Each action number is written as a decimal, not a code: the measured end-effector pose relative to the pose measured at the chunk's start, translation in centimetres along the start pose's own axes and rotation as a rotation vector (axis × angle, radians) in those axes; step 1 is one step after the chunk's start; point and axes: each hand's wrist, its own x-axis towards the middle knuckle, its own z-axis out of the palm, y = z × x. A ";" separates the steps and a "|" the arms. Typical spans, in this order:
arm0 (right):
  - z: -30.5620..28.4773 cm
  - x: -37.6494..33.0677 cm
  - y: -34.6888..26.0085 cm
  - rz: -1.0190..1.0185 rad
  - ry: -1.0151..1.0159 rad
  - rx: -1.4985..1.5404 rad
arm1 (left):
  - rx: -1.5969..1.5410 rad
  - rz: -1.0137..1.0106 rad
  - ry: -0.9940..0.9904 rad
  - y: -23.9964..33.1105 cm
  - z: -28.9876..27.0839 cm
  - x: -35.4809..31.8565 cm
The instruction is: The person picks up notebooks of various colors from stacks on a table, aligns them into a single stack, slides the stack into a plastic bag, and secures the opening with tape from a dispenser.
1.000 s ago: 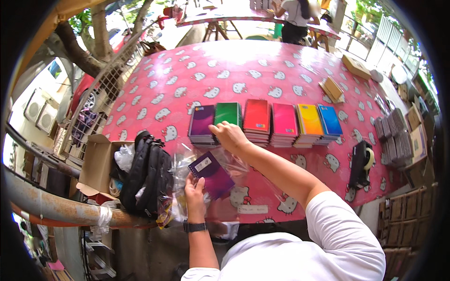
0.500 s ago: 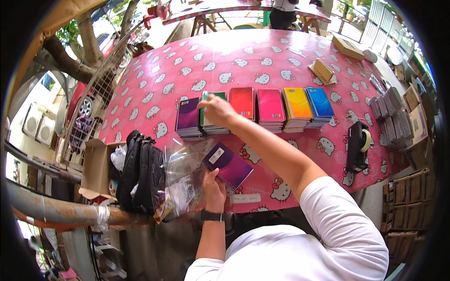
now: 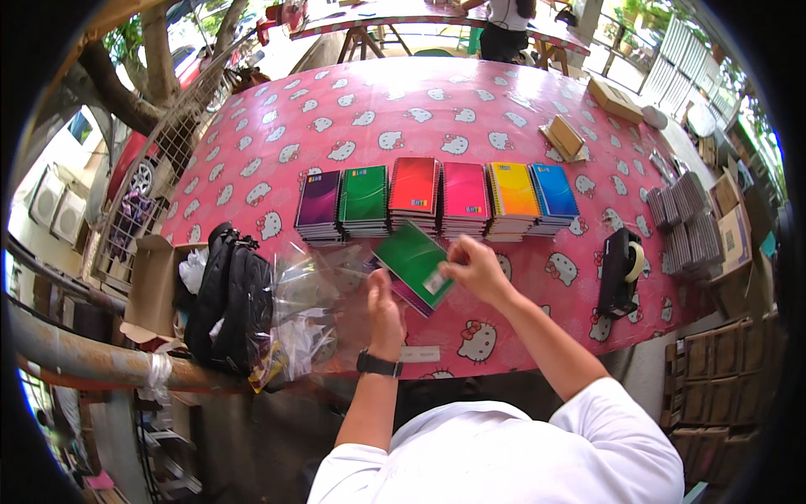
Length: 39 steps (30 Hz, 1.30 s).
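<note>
Head view: pinching green notebook (image 3: 411, 254) in right hand (image 3: 480, 270) over purple notebook (image 3: 410, 297) clasped in left hand (image 3: 386, 317), apparently stacking; calls for squaring edges.

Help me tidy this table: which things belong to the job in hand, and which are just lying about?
Job, apparently:
green notebook in right hand
purple notebook under it, in left hand
six notebook stacks

Seemingly lying about:
black backpack
tape dispenser
open cardboard box
</note>
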 end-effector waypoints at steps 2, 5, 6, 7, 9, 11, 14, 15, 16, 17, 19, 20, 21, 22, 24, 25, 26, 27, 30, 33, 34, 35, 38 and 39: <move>-1.4 -2.6 1.3 0.140 -0.092 -0.120 | 0.259 0.060 -0.094 -2.2 1.1 0.2; -3.6 -0.9 -0.6 -0.098 -0.019 -0.674 | 0.273 -0.045 -0.148 -5.9 0.5 0.6; -4.0 0.6 -1.1 -0.243 0.126 -0.661 | 0.298 -0.084 -0.148 -7.7 1.0 0.5; -2.8 2.7 -2.1 -0.283 0.171 -0.659 | 0.408 -0.075 -0.146 -9.1 0.6 0.5; 0.0 6.9 -3.1 -0.412 0.109 -0.580 | 0.612 -0.034 -0.161 -11.9 -0.1 0.2; 1.8 10.7 -1.5 -0.510 0.045 -0.733 | 0.817 0.045 -0.190 -13.7 -0.5 0.0; 2.2 13.6 -1.0 -0.379 -0.200 -0.956 | 0.848 0.066 -0.222 -12.8 -0.1 -0.2; 2.3 13.9 -1.0 -0.424 -0.226 -0.987 | 0.850 0.053 -0.206 -12.3 0.0 -0.4; 2.3 14.0 -0.8 -0.439 -0.267 -0.981 | 0.859 0.061 -0.197 -12.3 -0.2 -0.3; 2.3 14.0 -0.5 -0.484 -0.258 -0.977 | 0.868 0.067 -0.190 -12.1 -0.2 -0.4; 1.8 14.3 -0.4 -0.526 -0.285 -0.974 | 0.837 0.064 -0.218 -12.3 -0.3 -0.1; 1.6 14.8 -0.4 -0.523 -0.323 -0.968 | 0.801 0.051 -0.249 -12.2 -0.4 0.2; 1.2 15.2 -0.6 -0.515 -0.355 -0.961 | 0.769 0.038 -0.286 -12.2 -0.6 0.4; 0.6 15.4 -0.7 -0.537 -0.344 -0.869 | 0.752 0.039 -0.288 -12.2 -0.7 0.4; 0.0 15.7 -0.9 -0.583 -0.326 -0.779 | 0.719 0.043 -0.300 -12.0 -0.7 0.5; 0.2 15.5 -0.9 -0.556 -0.349 -0.853 | 0.693 0.021 -0.308 -11.9 -0.5 0.6; 0.5 15.0 -0.8 -0.528 -0.373 -0.927 | 0.719 0.000 -0.309 -11.9 -0.3 0.4; 0.8 14.5 -0.9 -0.553 -0.327 -0.932 | 0.749 -0.016 -0.303 -11.7 -0.2 0.4; 1.8 12.2 -0.5 -0.685 -0.099 -0.780 | 0.799 0.058 -0.283 -11.6 -0.3 0.7; 3.6 10.2 0.3 -0.735 -0.010 -1.054 | 0.737 0.033 -0.281 -11.8 -0.7 0.4; 3.8 10.0 0.5 -0.726 0.061 -1.090 | 0.702 0.008 -0.288 -11.5 -0.2 0.4; 3.3 10.1 0.7 -0.714 0.059 -1.070 | 0.714 0.011 -0.283 -12.8 -0.8 0.8; 1.3 10.7 -0.2 -0.714 0.109 -0.935 | 0.720 -0.052 -0.281 -12.3 0.0 0.4; 0.7 10.2 -2.3 -0.732 0.188 -0.736 | 0.679 -0.076 -0.263 -11.5 -0.7 0.4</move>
